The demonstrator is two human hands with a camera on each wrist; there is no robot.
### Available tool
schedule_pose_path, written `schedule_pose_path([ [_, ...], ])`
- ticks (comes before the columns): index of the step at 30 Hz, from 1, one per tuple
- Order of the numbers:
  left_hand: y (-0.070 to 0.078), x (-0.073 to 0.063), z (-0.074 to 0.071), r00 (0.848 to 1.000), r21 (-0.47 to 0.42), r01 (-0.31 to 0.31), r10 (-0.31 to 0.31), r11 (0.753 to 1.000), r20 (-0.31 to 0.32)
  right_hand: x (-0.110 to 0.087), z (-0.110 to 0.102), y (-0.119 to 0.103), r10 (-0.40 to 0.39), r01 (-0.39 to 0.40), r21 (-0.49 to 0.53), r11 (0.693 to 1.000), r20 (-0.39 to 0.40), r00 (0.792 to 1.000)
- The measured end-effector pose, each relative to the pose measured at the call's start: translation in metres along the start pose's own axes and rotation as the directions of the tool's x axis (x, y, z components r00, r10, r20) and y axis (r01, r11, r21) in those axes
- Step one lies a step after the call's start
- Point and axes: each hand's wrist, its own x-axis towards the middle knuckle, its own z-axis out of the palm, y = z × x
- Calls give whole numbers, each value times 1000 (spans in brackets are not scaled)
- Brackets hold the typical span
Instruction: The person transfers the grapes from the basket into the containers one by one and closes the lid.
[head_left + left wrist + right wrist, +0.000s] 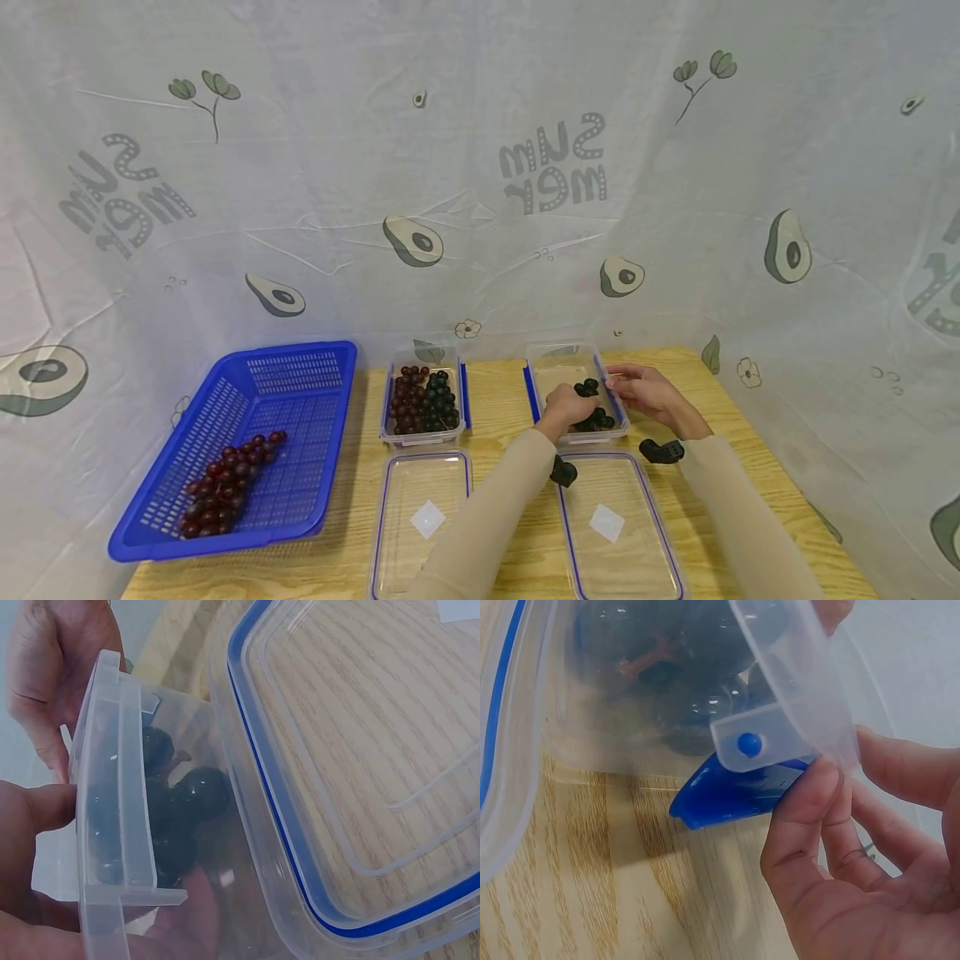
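Observation:
At the right, a clear plastic container (555, 367) with blue side clips holds a bunch of black grapes (587, 387). My left hand (570, 406) reaches down inside it, fingers curled at the grapes. Through the clear wall in the left wrist view, some of its fingers show beside the grapes (196, 793). My right hand (647, 390) pinches the container's right rim. In the right wrist view, the right thumb and fingers (810, 795) meet at the rim corner, close to a lowered blue clip (731, 799).
Left of it stands another clear container (422, 437) with red and black grapes (408, 402). Two clear lids (405, 550) (637, 562) with blue seals lie in front. A blue basket (345, 400) at the left holds a red grape bunch (225, 483). A printed curtain (480, 275) hangs behind.

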Motion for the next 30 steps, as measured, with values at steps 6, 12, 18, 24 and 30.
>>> schedule_pose_path([
  [6,1,-2,-5,1000,13,7,-7,1000,20,0,0,0,12,-12,-5,1000,-8,1000],
  [12,7,3,-15,986,255,-165,165,953,21,2,-1,3,0,1,-21,1000,8,1000],
  [18,22,-2,-65,929,356,-369,355,859,107,4,1,4,-6,7,-18,1000,15,1000],
  [24,20,-10,-135,847,310,-531,482,789,224,4,3,2,-5,6,-30,1000,21,1000],
  [30,4,-35,-190,804,427,-587,557,688,208,-1,0,1,-27,29,-62,998,19,999],
])
